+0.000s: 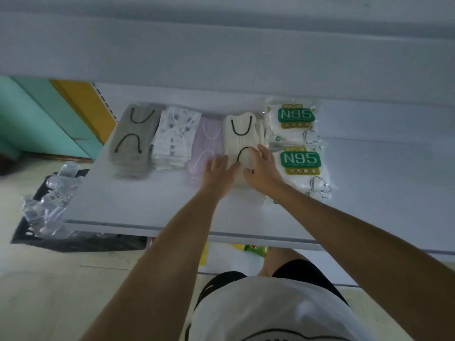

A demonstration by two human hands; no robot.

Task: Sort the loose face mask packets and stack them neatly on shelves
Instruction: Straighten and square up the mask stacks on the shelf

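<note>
On the white shelf [147, 205] lie 4 stacks of face mask packets in 1 row, each touching the next: from the left, a grey stack [133, 143] with 2 black ear loops showing, a white patterned stack [173, 136], a lilac stack [205, 143] with 2 white loops, and a cream stack [240, 141] with 2 black loops. How many packets each stack holds cannot be counted. Just right of the cream stack are 2 white bagged packs, a far pack [294, 121] and a near pack [304, 166], each with a green label reading "N95" and a line drawing of a mask; the smaller print is too blurred to read. Both hands rest on the near end of the cream stack: the left hand [218, 172] lies flat with straight fingers at its left edge, partly over the lilac stack, and the right hand [263, 166] is spread over its right side, gripping nothing. On the floor at the left, 1 black crate [73, 244] holds a heap of clear plastic packets [49, 200].
</note>
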